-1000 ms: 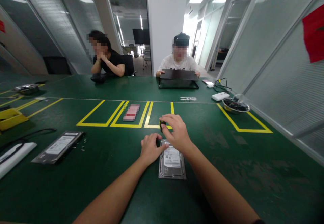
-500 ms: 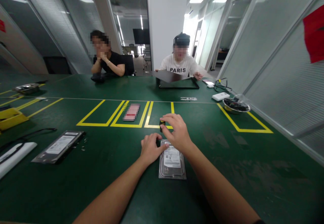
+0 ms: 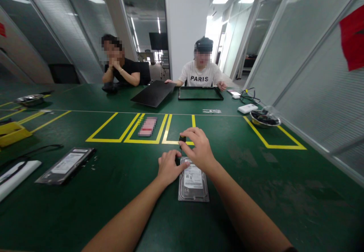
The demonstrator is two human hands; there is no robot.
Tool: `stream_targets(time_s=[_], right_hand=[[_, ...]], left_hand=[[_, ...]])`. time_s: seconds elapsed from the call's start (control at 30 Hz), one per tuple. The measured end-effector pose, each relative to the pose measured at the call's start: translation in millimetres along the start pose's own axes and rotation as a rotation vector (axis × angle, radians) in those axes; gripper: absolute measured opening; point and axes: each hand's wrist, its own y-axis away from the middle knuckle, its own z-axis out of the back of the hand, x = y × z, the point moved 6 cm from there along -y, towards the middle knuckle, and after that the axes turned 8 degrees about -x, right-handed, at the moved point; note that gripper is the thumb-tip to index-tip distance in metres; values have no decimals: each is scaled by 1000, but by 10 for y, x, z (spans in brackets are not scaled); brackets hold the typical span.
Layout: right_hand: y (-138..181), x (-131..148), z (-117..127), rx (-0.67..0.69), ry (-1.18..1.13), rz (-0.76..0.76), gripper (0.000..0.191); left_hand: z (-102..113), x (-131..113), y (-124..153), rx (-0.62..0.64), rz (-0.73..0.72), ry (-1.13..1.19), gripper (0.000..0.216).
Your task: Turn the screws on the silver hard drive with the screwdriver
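A silver hard drive [image 3: 193, 183] with a white label lies flat on the green table [image 3: 119, 206] in front of me. My left hand [image 3: 168, 166] rests closed at the drive's far left corner, fingers curled against it. Just above the drive's far edge, my right hand [image 3: 199, 148] is closed round a small dark tool [image 3: 182, 139]; only the tool's black top shows between the fingers. Both forearms reach in from the bottom edge.
A second hard drive [image 3: 66, 164] in a clear bag lies to the left, beside a white object [image 3: 17, 174] and a yellow tray [image 3: 13, 132]. Yellow taped boxes [image 3: 142, 128], a metal bowl [image 3: 265, 119]. Two people sit across; one holds a black panel [image 3: 153, 93] by a black tray [image 3: 200, 93].
My hands have barely moved; the right hand lifted very slightly. The person opposite lifted the black panel off the tray and swung it to their right side.
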Motion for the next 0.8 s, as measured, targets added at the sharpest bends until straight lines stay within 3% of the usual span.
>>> stream_targets(time_s=[0.37,0.6,0.8], right_hand=[[4,23,-7,15,-22,46,23],[21,-34,-14,-10,-1,-25,17],[10,10,-5,5,4,25,17]], left_hand=[[17,-23,4,-1,-26,-11,34],[-10,-5,2,0,-21,-24,36],[-4,-1,4,-4,-20,-23,34]])
